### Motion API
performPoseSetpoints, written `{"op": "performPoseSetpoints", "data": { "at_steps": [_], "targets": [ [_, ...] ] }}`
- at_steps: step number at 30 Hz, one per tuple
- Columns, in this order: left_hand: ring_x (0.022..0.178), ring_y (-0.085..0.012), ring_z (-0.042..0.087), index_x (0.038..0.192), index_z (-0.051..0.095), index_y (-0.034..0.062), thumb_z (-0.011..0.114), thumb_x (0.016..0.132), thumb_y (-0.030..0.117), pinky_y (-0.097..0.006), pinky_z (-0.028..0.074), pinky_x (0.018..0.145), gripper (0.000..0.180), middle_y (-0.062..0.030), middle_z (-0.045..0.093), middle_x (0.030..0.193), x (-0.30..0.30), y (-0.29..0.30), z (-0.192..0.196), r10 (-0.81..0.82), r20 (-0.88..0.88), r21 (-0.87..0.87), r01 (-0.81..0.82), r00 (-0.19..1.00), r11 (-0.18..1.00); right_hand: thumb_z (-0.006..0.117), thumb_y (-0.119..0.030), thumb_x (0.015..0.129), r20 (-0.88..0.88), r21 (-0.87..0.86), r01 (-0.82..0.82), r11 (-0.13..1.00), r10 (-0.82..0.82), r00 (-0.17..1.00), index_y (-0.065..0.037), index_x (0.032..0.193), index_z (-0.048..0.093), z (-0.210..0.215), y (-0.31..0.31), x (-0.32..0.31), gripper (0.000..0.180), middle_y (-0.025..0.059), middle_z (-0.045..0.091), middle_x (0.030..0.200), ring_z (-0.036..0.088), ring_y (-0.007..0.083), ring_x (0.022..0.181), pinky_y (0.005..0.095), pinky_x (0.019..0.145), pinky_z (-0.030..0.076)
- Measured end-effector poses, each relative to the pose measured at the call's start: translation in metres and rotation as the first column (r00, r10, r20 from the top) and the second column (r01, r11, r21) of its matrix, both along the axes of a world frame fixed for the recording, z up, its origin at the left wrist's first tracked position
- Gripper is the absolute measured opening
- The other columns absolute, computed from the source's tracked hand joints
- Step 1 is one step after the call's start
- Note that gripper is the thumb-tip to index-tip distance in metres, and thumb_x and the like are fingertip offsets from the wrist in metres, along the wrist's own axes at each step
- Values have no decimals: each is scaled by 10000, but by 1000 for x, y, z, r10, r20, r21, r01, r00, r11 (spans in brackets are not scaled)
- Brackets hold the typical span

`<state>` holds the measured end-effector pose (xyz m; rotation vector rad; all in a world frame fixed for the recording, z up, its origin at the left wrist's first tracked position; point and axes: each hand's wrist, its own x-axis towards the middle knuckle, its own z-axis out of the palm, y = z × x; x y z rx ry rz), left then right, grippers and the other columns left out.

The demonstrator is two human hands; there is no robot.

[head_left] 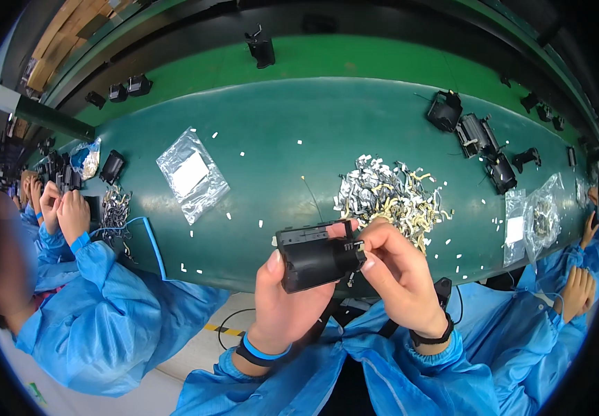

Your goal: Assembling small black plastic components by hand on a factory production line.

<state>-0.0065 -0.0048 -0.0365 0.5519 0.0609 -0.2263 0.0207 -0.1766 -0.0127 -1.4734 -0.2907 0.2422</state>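
Both hands grip one rigid, light-looking black plastic housing (315,258): left hand (282,301) clasps its body, right hand (398,267) pinches its end fitting.

Clear bag (192,173), metal clip pile (393,196)

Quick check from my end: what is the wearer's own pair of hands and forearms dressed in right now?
Both hands, left hand and right hand, are bare, no gloves. Light blue smock sleeves with gathered cuffs cover both forearms. The left wrist carries a blue wristband with a dark edge; the right wrist has a black strap.
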Motion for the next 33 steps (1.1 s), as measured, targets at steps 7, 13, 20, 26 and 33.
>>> {"op": "performPoseSetpoints", "data": {
  "at_steps": [7, 13, 20, 26, 33],
  "targets": [
    [1340, -306, 524, 1462, 512, 16, 427, 1002, 650, -457, 425, 1109, 788, -249, 493, 1493, -1, -1, -3, 50, 21, 46, -51, 999, 998, 486, -98, 1080, -171, -47, -118, 992, 109, 979, -17, 1097, 520, 7, -7, 2, 89, -3, 468, 918, 438, 75, 844, 260, 755, 412],
    [1392, -280, 457, 1455, 517, 16, 479, 953, 710, -432, 384, 1155, 857, -210, 447, 1529, -3, 0, -8, -60, 64, 123, 52, 996, 991, 467, -161, 1101, -497, 134, -347, 928, 366, 787, -44, 1119, 530, 18, -19, 19, 133, -28, 469, 901, 420, 67, 815, 230, 746, 382],
    [1382, -301, 463, 1514, 400, 59, 649, 915, 656, -445, 441, 1129, 881, -121, 380, 1560, -14, -21, -17, 46, 14, 29, -46, 999, 999, 581, 38, 966, 174, -81, 212, 974, -195, 965, 51, 1172, 583, -3, -1, -10, 207, 144, 633, 1053, 629, 218, 918, 328, 824, 517],
    [1411, -280, 463, 1534, 322, -62, 787, 855, 549, -413, 425, 1147, 1025, -170, 465, 1491, -17, -24, -1, 80, -46, 125, -74, 996, 989, 721, 59, 866, 457, -125, 443, 888, -345, 820, 64, 1128, 660, 4, 3, -16, 269, 183, 673, 1034, 651, 260, 843, 331, 739, 537],
    [1206, -248, 562, 1422, 534, 22, 885, 747, 167, -384, 446, 1060, 774, -192, 522, 1444, -2, 11, 14, 245, 793, 548, -829, 558, 111, 799, 40, 734, 644, -314, 458, 832, -167, 746, 47, 980, 726, 15, -12, -4, 257, 139, 664, 897, 637, 284, 756, 363, 641, 509]
  ]
}}
